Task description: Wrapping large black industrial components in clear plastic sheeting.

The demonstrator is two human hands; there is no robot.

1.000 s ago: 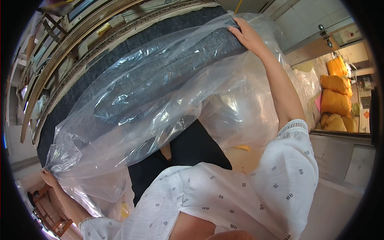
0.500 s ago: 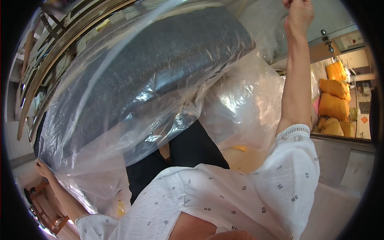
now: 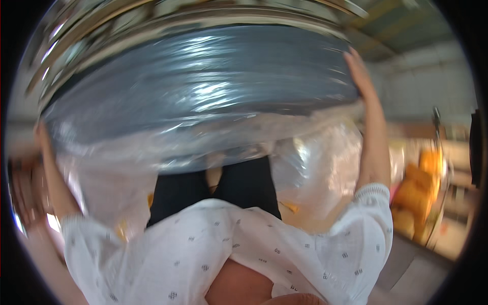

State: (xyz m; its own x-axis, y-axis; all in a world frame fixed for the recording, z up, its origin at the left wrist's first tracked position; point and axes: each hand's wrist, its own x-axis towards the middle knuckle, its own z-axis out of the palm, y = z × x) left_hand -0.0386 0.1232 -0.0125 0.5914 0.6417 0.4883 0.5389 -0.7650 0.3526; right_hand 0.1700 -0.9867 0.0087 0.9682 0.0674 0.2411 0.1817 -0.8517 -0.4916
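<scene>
A wide, dark blue-grey piece (image 3: 229, 76) stretches across the upper middle. It looks long and slab-like; I cannot tell its exact kind. Clear plastic film (image 3: 198, 155) covers it, shiny and wrinkled, with its loose lower part hanging over my lap. At the right end my right hand (image 3: 359, 73) grips the film against the edge, fingers close together. My left hand (image 3: 40, 133) is closed at the left end, where film and dark piece meet; its fingers are small and blurred.
Long strips (image 3: 96, 23) lie stacked beyond the dark piece. More crumpled clear plastic (image 3: 325, 152) bulges at right, below my forearm. Farther right are several orange bundles (image 3: 417, 190). A pale wall (image 3: 427, 76) stands behind.
My right hand has come down from high up to the right end of the dark piece, bringing the film over it. My left hand has moved up. The dark piece now lies more level.
</scene>
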